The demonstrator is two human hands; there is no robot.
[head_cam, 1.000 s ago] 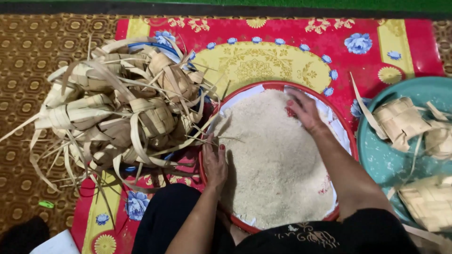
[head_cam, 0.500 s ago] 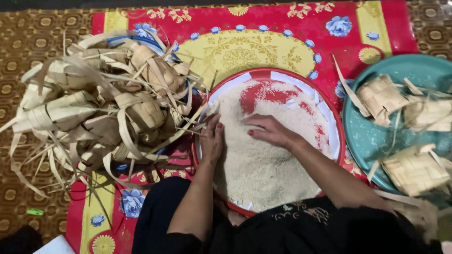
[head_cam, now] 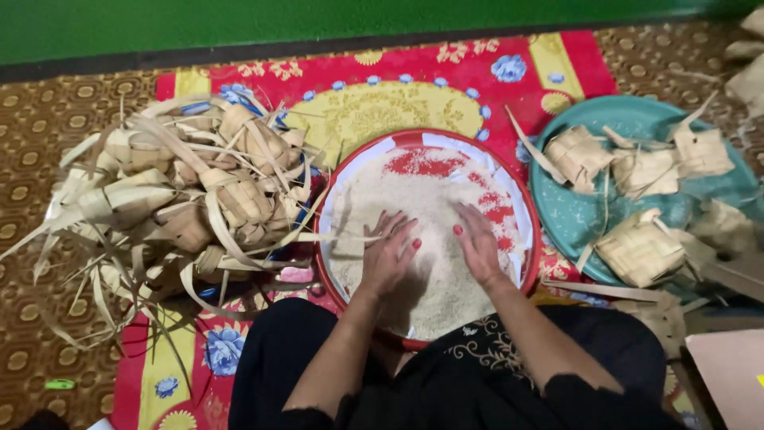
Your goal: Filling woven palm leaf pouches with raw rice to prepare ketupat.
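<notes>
Both your hands lie flat and spread, holding nothing: your left hand (head_cam: 387,253) and right hand (head_cam: 477,243) press side by side into the rice (head_cam: 434,231), which sits directly beneath them in the round red-rimmed tray (head_cam: 527,209). Empty woven palm-leaf pouches (head_cam: 191,199) pile nearer your left; more fill the teal tray (head_cam: 573,215) on your right, all resting on a red floral mat (head_cam: 446,72) beside a green wall (head_cam: 239,24).

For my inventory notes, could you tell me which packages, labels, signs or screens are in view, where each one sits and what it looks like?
No labels, signs or screens show.
Woven leaf pouches: heaped left of the rice tray, pale tan, squarish, with trailing strips.
Woven pouches: on the teal tray at right, tan, diamond-shaped.
Cardboard piece: bottom right corner, flat, pinkish-brown.
</notes>
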